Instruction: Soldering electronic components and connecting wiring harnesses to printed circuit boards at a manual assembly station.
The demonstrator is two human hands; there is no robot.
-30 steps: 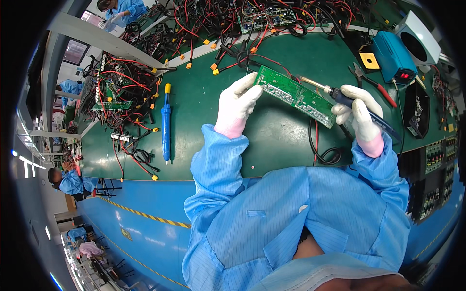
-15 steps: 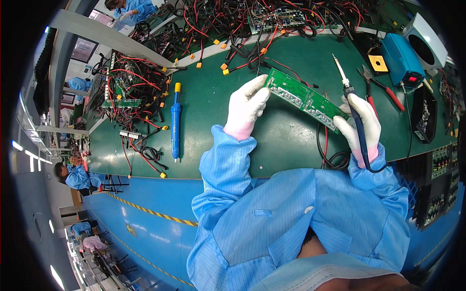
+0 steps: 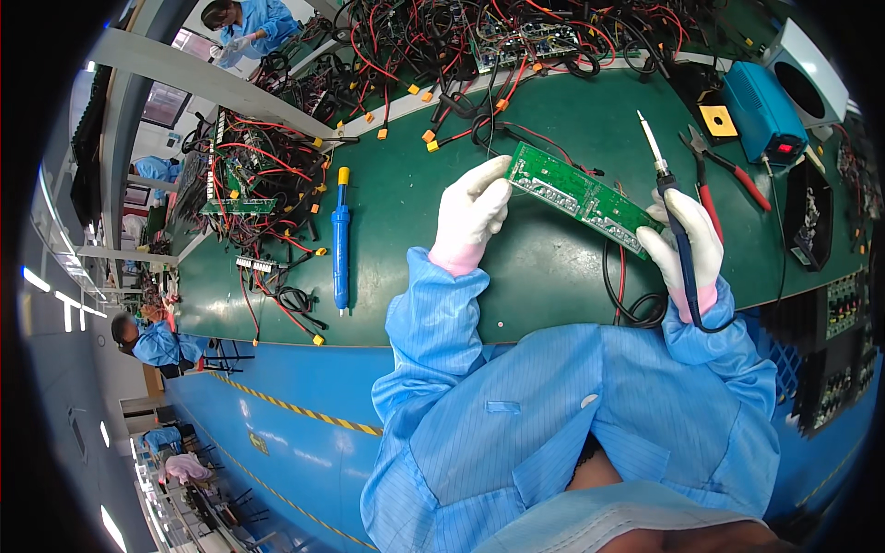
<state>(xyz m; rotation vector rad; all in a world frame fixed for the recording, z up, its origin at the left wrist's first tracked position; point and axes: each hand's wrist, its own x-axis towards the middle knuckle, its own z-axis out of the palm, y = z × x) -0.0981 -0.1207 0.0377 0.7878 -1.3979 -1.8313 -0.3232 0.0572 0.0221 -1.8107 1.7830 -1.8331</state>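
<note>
Between my two white-gloved hands I hold a long green circuit board [image 3: 581,198], tilted down to the right, with silvery solder areas along its lower edge. My left hand [image 3: 472,210] pinches its left end with fingers closed. At the right end, my right hand [image 3: 687,241] steadies the board with thumb and fingers and also grips a soldering iron [image 3: 678,217]. The iron's bare metal tip points up and away from the board. Its dark cable loops below my right wrist. Wires with red and black insulation run behind and below the board.
A blue solder sucker [image 3: 341,244] lies to the left beside a heap of wired boards [image 3: 249,184]. On the right are red-handled pliers [image 3: 724,170], a blue soldering station [image 3: 761,112], a yellow sponge [image 3: 717,121] and a black bin [image 3: 811,226]. More tangled cables [image 3: 442,55] line the back.
The whole view has shifted slightly, with the bench items sitting a little further right and lower. Both hands keep their hold on the board, and the iron stays in my right hand.
</note>
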